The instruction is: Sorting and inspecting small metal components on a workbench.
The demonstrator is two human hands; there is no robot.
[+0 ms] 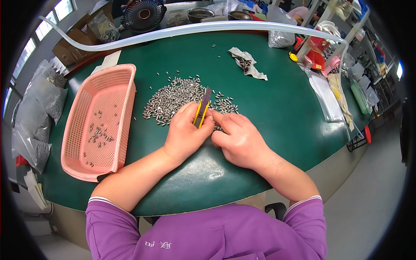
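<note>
Progress: Work Under Way, Large Share Apparently Left

Metal parts (167, 102), small and cylindrical, lie in a loose heap on the green bench (294, 91), directly beyond the hands. A smaller group (226, 105) lies to the right of the knife (200, 116), with single parts scattered around the main heap.

Left hand (185, 133): closed around the yellow-edged knife, blade pointing up and away from the body. Right hand (239, 138): fingers drawn together in a narrow pinch just beside the knife. It cannot be told whether a part is held there; the fingertips are partly hidden.

Left of the heap stands a pink basket (126, 123). It contains a thin scatter of parts on its floor, far fewer than the heap.

Assessment: the work appears to be a part-by-part operation with the knife. If the basket receives finished parts, the work is at an early stage: a small batch done, the heap left. If the basket is the supply, it is nearly used up. This view does not settle which.

Farther out, 1 white cloth (248, 64) bearing dark pieces lies apart from the heap. At the far left, clear bags (37, 115) hold more small grey pieces; whether these belong to the same work cannot be told.
</note>
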